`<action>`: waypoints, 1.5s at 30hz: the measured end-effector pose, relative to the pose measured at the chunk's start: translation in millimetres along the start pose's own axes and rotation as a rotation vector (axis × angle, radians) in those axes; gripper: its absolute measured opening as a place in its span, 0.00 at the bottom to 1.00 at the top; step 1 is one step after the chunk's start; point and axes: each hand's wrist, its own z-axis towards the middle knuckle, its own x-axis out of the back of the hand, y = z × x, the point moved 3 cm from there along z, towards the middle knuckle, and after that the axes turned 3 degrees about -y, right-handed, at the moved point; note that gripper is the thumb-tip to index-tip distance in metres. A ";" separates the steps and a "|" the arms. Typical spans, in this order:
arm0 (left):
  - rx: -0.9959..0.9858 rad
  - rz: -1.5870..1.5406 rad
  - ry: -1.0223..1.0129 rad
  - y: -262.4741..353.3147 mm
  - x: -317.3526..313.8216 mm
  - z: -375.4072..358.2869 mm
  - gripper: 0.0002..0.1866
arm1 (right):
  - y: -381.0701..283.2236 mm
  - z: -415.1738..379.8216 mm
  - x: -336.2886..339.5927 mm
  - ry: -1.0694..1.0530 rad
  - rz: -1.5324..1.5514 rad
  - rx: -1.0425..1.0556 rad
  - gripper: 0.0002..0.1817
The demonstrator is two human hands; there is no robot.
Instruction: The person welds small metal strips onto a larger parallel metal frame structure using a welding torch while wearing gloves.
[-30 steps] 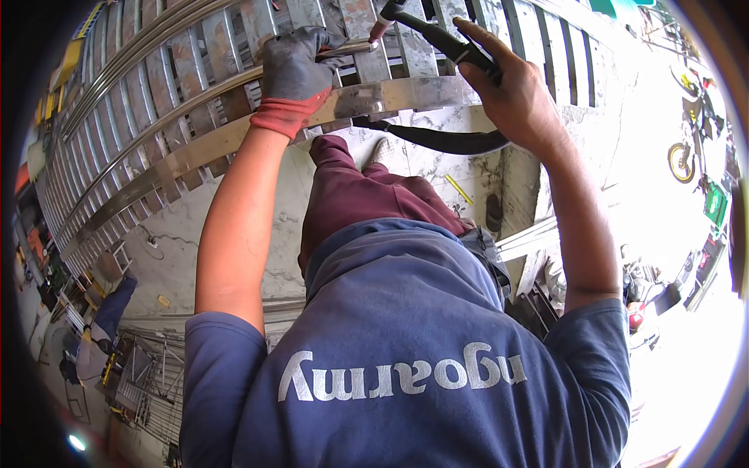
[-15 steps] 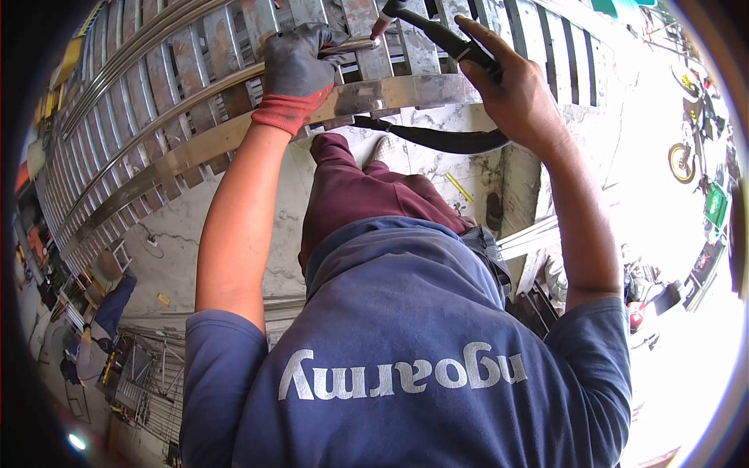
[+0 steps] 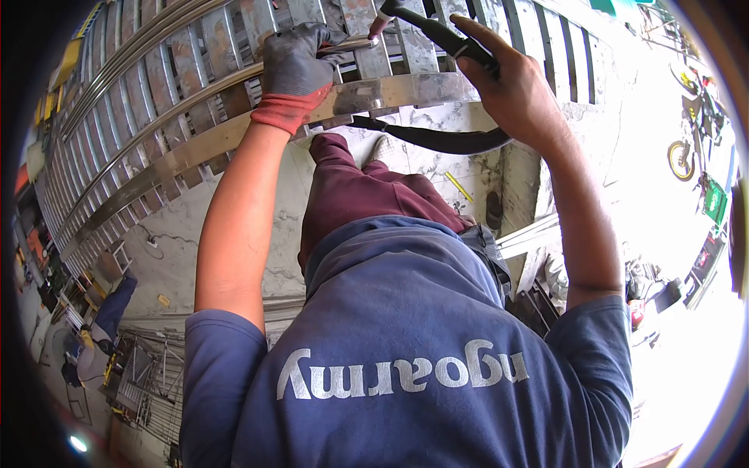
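Note:
My left hand (image 3: 295,66), in a grey-coated glove with a red cuff, is closed around a thin metal tube (image 3: 355,45). The tube's bright end sticks out to the right of the fingers, and its length runs off to the left across the metal slats. In my bare right hand (image 3: 511,93) is a black TIG welding torch (image 3: 431,30), gripped by its handle with one finger stretched along it. The torch's pinkish nozzle (image 3: 380,25) points down right at the tube's end. A black cable sleeve (image 3: 445,139) hangs below the right hand.
The slatted metal bench (image 3: 187,58) has a flat bar (image 3: 195,148) along its near edge and more long tubes (image 3: 136,51) lying across it. A yellow strip (image 3: 459,187) lies on the floor. Another person (image 3: 97,343) is at lower left; a motorbike (image 3: 686,140) stands far right.
The torch and my right hand have shifted very slightly left. My left hand keeps its hold on the tube, almost unmoved.

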 end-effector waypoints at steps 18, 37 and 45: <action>-0.048 -0.017 0.033 4.7 5.3 0.2 0.15 | 7.4 -4.5 9.4 0.118 0.043 -0.149 0.39; -0.051 0.310 0.051 50.9 -18.1 -3.4 0.25 | 28.9 -58.8 -0.2 0.209 0.283 -0.200 0.39; -0.171 0.070 0.070 96.1 -15.6 14.7 0.32 | 35.6 -85.7 36.8 0.248 1.146 -0.250 0.34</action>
